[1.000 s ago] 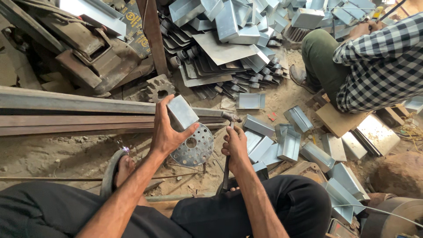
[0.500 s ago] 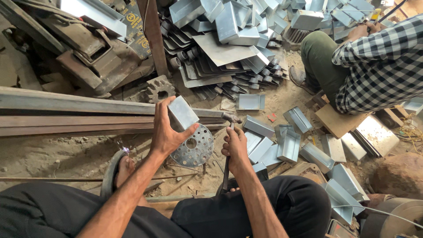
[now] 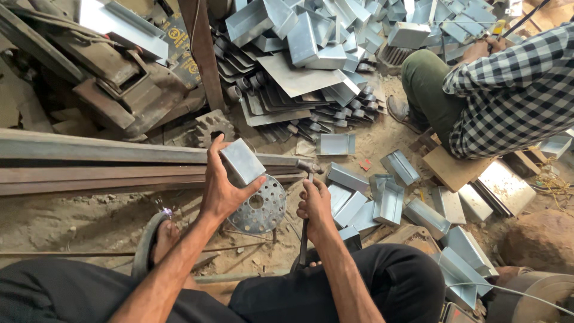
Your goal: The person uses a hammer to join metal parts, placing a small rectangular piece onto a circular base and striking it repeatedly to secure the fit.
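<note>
My left hand (image 3: pixel 222 186) holds a small folded sheet-metal box piece (image 3: pixel 243 161) above a round perforated metal disc (image 3: pixel 261 206) that lies on the sandy floor. My right hand (image 3: pixel 315 204) grips the handle of a hammer (image 3: pixel 305 227); the hammer's head (image 3: pixel 310 168) points up beside the long steel bars. The two hands are a short distance apart, with the disc between them.
Long rusty steel bars (image 3: pixel 101 164) run across the left. A gear wheel (image 3: pixel 213 125) lies behind them. Several folded metal pieces (image 3: pixel 388 200) lie at right, and a big pile (image 3: pixel 311 48) at the back. A person in a checked shirt (image 3: pixel 520 90) sits at upper right.
</note>
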